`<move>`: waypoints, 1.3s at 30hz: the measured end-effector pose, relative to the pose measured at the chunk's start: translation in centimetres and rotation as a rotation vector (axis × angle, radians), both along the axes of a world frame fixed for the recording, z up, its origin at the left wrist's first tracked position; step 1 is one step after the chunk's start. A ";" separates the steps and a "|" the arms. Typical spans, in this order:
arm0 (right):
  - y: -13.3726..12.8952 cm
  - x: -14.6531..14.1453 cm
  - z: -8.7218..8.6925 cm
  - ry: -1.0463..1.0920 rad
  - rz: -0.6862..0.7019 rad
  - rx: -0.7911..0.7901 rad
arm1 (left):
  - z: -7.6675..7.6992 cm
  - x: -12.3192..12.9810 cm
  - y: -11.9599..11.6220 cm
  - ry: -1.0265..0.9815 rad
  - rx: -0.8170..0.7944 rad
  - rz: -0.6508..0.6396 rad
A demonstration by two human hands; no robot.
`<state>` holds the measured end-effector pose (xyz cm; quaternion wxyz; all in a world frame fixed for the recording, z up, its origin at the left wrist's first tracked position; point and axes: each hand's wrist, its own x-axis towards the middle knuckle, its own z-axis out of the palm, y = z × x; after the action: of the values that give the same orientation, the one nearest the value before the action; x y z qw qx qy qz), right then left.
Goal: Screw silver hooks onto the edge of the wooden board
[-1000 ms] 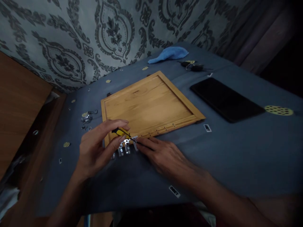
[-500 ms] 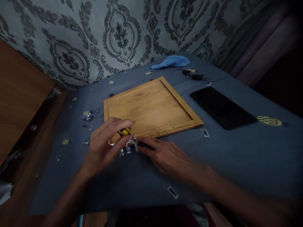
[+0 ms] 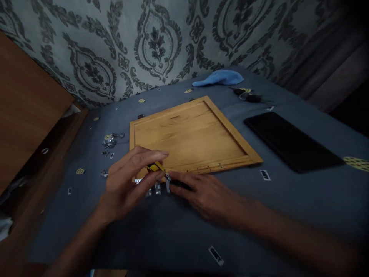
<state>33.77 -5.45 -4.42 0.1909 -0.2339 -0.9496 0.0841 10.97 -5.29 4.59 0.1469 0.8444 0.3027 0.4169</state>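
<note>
A framed wooden panel [image 3: 184, 134] lies on the blue-grey cloth, with a row of small dark holes along its near edge. My left hand [image 3: 129, 181] is closed on a small yellow and black tool [image 3: 155, 166], held between thumb and fingers over that edge. Silver metal hooks [image 3: 157, 187] stick out from the near edge below the tool. The fingertips of my right hand [image 3: 201, 192] press together at the rightmost silver hook [image 3: 167, 183], by the tool's tip.
Loose metal pieces [image 3: 110, 142] lie left of the panel. A black flat slab [image 3: 294, 142] rests to the right. Behind are a blue cloth [image 3: 219, 77] and a dark cabled item [image 3: 249, 95]. A patterned curtain [image 3: 155, 42] hangs at the back.
The view has shifted slightly, so the panel and black slab appear larger and further right. Both hands keep nearly the same place at the panel's near edge, the tool's tip now closer to the rightmost hook.
</note>
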 end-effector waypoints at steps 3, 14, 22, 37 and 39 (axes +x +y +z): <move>-0.1 0.1 -0.4 0.005 -0.010 0.006 | -0.2 0.0 -0.1 -0.008 0.010 0.023; 0.0 0.5 -0.1 0.038 0.013 0.101 | -0.7 0.4 -0.7 -0.026 0.048 0.043; 0.1 0.4 0.7 0.020 0.014 0.045 | -0.9 0.6 -0.8 -0.024 0.153 0.119; 0.1 0.4 0.9 0.042 0.020 -0.021 | -0.2 0.0 -0.7 -0.024 -0.021 0.019; 0.0 0.5 0.9 0.021 0.014 -0.015 | -0.4 -0.1 -0.5 -0.041 -0.021 0.044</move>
<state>34.22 -5.41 -3.47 0.1984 -0.2277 -0.9486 0.0951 10.89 -5.83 4.21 0.1526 0.8272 0.3225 0.4342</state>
